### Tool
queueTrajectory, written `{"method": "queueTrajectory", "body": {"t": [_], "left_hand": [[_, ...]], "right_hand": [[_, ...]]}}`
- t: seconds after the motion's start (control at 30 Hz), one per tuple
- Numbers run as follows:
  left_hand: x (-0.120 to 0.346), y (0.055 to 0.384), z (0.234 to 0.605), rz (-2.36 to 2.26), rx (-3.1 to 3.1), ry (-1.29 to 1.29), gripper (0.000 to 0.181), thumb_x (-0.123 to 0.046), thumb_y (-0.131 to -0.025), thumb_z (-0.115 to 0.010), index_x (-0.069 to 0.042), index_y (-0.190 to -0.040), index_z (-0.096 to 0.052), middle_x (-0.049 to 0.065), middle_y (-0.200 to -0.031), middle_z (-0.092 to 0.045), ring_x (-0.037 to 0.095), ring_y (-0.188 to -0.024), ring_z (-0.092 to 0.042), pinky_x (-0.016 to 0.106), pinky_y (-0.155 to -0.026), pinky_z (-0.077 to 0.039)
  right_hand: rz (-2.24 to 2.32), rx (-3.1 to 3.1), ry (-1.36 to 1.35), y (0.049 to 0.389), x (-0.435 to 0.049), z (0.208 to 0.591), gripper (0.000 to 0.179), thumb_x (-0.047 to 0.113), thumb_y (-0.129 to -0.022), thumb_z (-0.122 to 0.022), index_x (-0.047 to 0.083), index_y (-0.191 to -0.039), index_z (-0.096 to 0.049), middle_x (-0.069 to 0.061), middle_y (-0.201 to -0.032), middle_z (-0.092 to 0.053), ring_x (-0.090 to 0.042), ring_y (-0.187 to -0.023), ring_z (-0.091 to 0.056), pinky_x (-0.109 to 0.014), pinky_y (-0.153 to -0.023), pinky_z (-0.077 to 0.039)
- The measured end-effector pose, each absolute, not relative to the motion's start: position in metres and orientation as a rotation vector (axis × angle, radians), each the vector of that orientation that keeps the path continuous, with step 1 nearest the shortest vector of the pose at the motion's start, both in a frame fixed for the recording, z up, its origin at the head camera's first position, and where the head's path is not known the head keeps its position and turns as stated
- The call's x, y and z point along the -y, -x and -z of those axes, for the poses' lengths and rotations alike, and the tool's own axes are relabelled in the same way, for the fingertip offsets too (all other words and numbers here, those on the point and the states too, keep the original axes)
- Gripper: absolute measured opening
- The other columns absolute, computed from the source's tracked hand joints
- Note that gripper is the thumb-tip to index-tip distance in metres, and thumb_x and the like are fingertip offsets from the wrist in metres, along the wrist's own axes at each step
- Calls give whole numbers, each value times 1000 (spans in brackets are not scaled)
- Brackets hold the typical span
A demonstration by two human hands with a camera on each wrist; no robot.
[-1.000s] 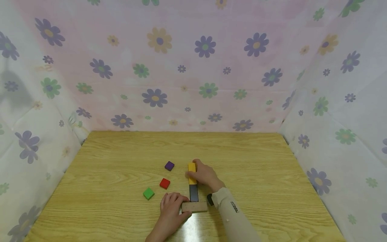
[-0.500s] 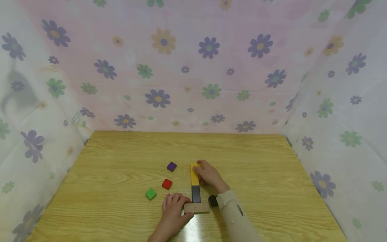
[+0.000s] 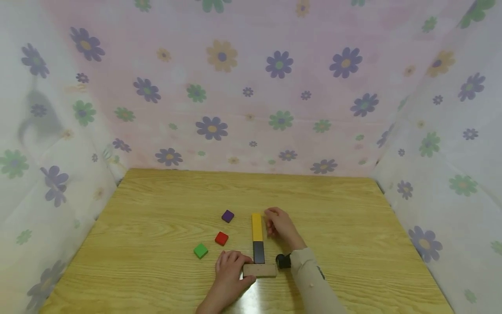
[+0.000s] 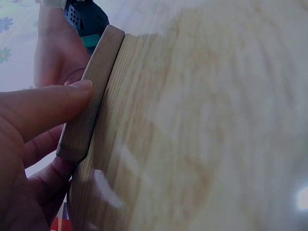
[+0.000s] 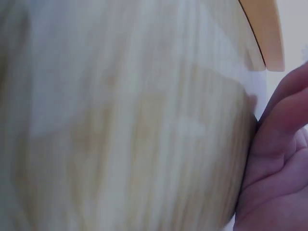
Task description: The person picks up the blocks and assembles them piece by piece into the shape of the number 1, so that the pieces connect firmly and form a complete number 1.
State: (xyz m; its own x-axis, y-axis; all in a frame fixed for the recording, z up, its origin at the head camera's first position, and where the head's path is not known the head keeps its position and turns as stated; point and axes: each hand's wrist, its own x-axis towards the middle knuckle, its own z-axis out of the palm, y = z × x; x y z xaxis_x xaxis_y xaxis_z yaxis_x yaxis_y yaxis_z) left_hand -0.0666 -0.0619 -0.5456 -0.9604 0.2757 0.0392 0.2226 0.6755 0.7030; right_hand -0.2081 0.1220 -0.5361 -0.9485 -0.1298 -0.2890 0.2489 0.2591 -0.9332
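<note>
My left hand (image 3: 230,279) grips the left end of a plain wooden block (image 3: 264,270) lying crosswise on the table. In the left wrist view the thumb presses the near face of the wooden block (image 4: 86,115), with fingers round the other side. A black block (image 3: 259,253) runs away from its far side, and a yellow block (image 3: 256,226) continues that line, end to end. Just right of the yellow block, my right hand (image 3: 283,226) has loosely curled fingers and holds nothing. The right wrist view shows the hand's fingers (image 5: 284,115) low by the tabletop, apart from the yellow block (image 5: 269,36).
Left of the line of blocks lie a purple square piece (image 3: 228,216), a red one (image 3: 221,238) and a green one (image 3: 201,250). A black wristband (image 3: 283,261) is on the right wrist. Flowered sheets (image 3: 251,131) wall the wood-grain table (image 3: 157,209) at the back and sides.
My right hand has let go of the yellow block and moved off to its right. The left hand keeps its hold on the wooden block. The whole head view has shifted slightly.
</note>
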Motion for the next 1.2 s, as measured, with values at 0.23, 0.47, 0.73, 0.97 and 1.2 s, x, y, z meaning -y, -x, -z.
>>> {"method": "queueTrajectory", "body": {"t": [0.23, 0.47, 0.73, 0.97, 1.2], "left_hand": [[61, 66, 547, -1147, -2832, -410, 27, -36, -74, -68, -25, -96, -57, -9, -100, -46, 23, -111, -32, 52, -98, -5], [61, 67, 549, -1147, -2842, -410, 27, -37, -74, -68, -25, -95, -56, -9, -99, -47, 23, -111, -32, 52, -97, -5], [61, 67, 551, -1160, -2842, -418, 26, -37, -73, -69, -26, -94, -56, -10, -99, -47, 23, -110, -32, 54, -96, -7], [62, 71, 552, -1137, -2825, -397, 25, -34, -73, -69, -27, -93, -56, -9, -99, -47, 24, -111, -32, 54, -97, -6], [62, 71, 550, -1136, -2803, -394, 26, -32, -73, -69, -26, -94, -56, -9, -99, -47, 26, -110, -33, 56, -96, -8]], "right_hand": [[1778, -2249, -61, 210, -121, 531, 31, 29, -92, -49, 3, -109, -54, -7, -63, -51, -15, -47, -47, -26, -42, -40], [1692, -2424, 36, 210, -107, 512, 33, 31, -91, -49, 6, -110, -58, -12, -67, -53, -21, -55, -47, -28, -50, -39], [1446, -2560, 166, 211, -87, 499, 29, 30, -90, -52, 10, -110, -59, -6, -82, -59, -20, -69, -55, -30, -61, -45], [1330, -2561, 344, 212, -70, 494, 29, 27, -90, -52, 10, -114, -57, -2, -94, -57, -19, -75, -57, -29, -63, -46], [1227, -2589, 453, 211, -51, 492, 31, 25, -89, -53, 9, -116, -56, -6, -103, -56, -18, -80, -55, -31, -66, -46]]}}
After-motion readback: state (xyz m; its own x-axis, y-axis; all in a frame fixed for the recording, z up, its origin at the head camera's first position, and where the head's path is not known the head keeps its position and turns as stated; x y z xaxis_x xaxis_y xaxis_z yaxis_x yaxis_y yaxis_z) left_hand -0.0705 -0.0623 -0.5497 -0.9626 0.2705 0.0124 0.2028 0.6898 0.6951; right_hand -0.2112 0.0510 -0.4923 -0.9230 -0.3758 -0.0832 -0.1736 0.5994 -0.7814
